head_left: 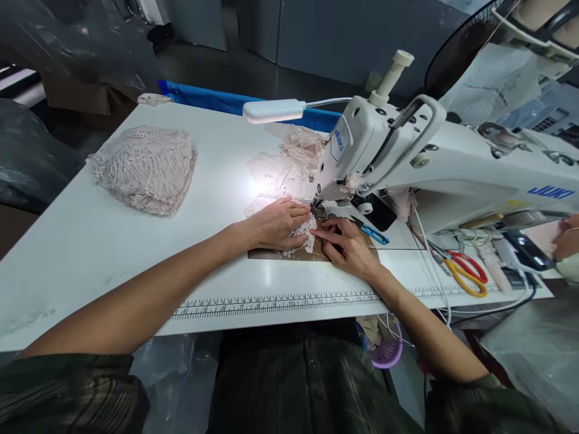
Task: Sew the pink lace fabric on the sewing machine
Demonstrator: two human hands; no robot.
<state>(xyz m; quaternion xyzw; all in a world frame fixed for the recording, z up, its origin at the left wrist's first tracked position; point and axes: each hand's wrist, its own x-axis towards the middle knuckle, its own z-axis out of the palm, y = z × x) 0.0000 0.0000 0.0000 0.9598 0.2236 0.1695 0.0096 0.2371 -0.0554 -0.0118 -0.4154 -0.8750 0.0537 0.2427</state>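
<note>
A piece of pale pink lace fabric (281,175) lies under the needle area of a white sewing machine (357,144). My left hand (281,224) rests flat on the lace, fingers stretched toward the presser foot (318,206). To the right of the foot, my right hand (346,244) touches the lace's near edge with its index finger extended; the other fingers are bent and spread. Its palm is over a brown plate (312,255) on the table. My fingers partly cover the lace. More bunched lace (304,144) sits behind the needle.
A stack of folded lace (147,169) lies on the white table (217,160) at left. Blue thread snips (373,232) and a dark phone (382,211) are beside my right hand. Scissors (468,271) lie farther right. A lamp (274,111) hangs above; a ruler strip (271,304) runs along the front edge.
</note>
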